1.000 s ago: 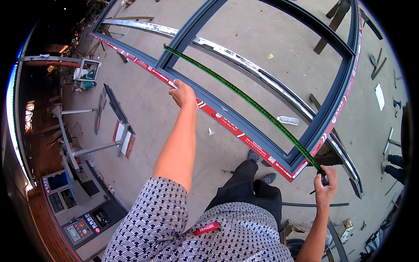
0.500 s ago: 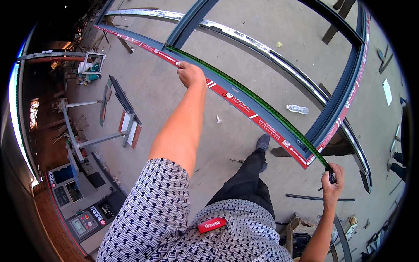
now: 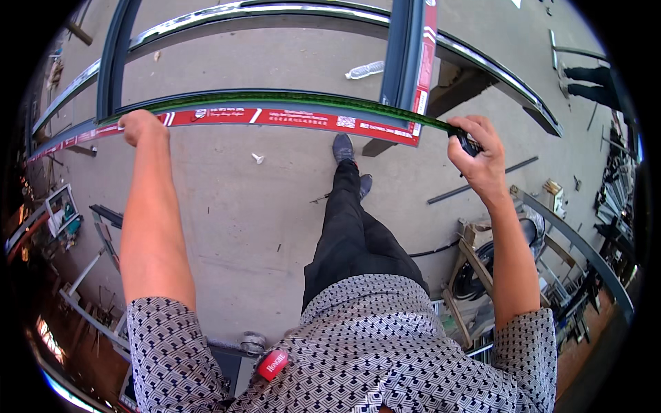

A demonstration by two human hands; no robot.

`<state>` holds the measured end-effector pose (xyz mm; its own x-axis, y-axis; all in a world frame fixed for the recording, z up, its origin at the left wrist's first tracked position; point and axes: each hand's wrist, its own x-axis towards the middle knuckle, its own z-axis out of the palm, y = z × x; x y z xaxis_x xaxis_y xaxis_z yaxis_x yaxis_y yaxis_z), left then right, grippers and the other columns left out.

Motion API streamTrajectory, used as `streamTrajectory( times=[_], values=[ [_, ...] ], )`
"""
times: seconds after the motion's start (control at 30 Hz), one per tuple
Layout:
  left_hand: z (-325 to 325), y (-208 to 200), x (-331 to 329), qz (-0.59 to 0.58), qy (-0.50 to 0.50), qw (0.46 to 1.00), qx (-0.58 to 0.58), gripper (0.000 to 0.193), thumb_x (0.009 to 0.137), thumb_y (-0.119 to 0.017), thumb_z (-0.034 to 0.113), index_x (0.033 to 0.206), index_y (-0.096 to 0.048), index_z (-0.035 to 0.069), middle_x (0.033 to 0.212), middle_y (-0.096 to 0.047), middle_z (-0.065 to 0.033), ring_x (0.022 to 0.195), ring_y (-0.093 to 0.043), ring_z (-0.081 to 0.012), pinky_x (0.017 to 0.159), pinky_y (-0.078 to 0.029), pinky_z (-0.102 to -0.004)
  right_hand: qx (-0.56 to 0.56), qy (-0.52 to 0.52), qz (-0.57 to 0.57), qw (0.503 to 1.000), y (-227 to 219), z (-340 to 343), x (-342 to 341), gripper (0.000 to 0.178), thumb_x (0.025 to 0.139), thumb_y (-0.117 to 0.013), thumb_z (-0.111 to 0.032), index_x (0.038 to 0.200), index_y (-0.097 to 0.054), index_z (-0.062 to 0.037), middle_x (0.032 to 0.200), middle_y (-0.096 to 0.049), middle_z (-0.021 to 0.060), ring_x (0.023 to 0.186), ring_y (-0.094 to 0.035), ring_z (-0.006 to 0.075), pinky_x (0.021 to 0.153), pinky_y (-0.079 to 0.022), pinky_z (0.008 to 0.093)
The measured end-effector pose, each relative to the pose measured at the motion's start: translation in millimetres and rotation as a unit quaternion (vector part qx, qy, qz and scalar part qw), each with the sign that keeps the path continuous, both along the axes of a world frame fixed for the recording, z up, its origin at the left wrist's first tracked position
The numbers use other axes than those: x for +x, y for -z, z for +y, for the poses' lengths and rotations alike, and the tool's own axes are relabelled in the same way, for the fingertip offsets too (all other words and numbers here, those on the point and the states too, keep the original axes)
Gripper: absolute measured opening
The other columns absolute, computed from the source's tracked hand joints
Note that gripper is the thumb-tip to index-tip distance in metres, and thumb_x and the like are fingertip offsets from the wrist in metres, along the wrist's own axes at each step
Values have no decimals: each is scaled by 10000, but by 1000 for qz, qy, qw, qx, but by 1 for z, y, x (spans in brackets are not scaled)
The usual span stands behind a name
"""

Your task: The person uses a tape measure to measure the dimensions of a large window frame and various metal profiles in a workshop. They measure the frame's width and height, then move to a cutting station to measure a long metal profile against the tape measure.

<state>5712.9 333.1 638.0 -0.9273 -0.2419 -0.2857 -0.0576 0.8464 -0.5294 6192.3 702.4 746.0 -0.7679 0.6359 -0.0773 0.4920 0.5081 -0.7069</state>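
Observation:
A dark grey metal frame (image 3: 402, 51) with a red printed film strip (image 3: 306, 118) along its near edge lies across the view before me. The green blade of a tape measure (image 3: 282, 98) stretches along that near bar, past its right corner. My right hand (image 3: 480, 153) is closed around the tape's black case (image 3: 468, 143), just beyond the corner. At the near bar's left part, my left hand (image 3: 142, 126) is closed over the edge with fingers curled, close to a crossbar joint. Those fingertips are partly hidden.
A shiny metal rail (image 3: 275, 12) passes under the frame. On the floor lie a clear plastic bottle (image 3: 365, 70), a small white piece (image 3: 258, 158) and a dark bar (image 3: 482, 180). A wooden stand (image 3: 468, 296) with coiled black hose is at right. Another person's legs (image 3: 591, 82) show far right.
My view has turned right, so the near bar now runs nearly level across it. The right hand still holds the tape case past the corner, and the left stays on the bar.

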Motion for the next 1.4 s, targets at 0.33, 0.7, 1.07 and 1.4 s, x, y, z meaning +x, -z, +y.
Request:
streamTrajectory(
  times=[0.33, 0.7, 1.07, 1.4],
  values=[
    [14, -10, 3, 330, -379, 665, 552, 456, 983, -365, 187, 1346, -543, -25, 1295, -630, -170, 1094, -679, -292, 826, -576, -394, 21, 8, 7, 1000, 13, -6, 10, 288, 777, -725, -151, 1062, -760, -120, 1010, -640, 72, 898, -642, 191, 808, -531, 297],
    [37, -38, 31, 364, -380, 644, 555, 371, 953, -408, 124, 1178, -676, -1, 1185, -684, -160, 1011, -697, -282, 782, -566, -395, 23, 4, 52, 998, 24, -7, 16, 275, 775, -734, -163, 1042, -761, -105, 987, -623, 58, 839, -632, 184, 772, -535, 294],
    [35, -33, 27, 360, -404, 604, 585, 399, 927, -408, 198, 1165, -640, -23, 1203, -662, -197, 1029, -656, -311, 846, -541, -398, 42, -11, 45, 998, 25, -6, 14, 274, 784, -737, -178, 1046, -765, -103, 994, -636, 70, 839, -650, 201, 783, -553, 308],
    [35, -37, 30, 377, -388, 554, 633, 406, 909, -432, 166, 1225, -614, -14, 1175, -672, -195, 969, -687, -319, 784, -564, -422, 45, -14, 45, 998, 23, -7, 15, 279, 785, -735, -184, 1054, -769, -118, 997, -642, 66, 836, -657, 193, 777, -562, 306]
  ],
)
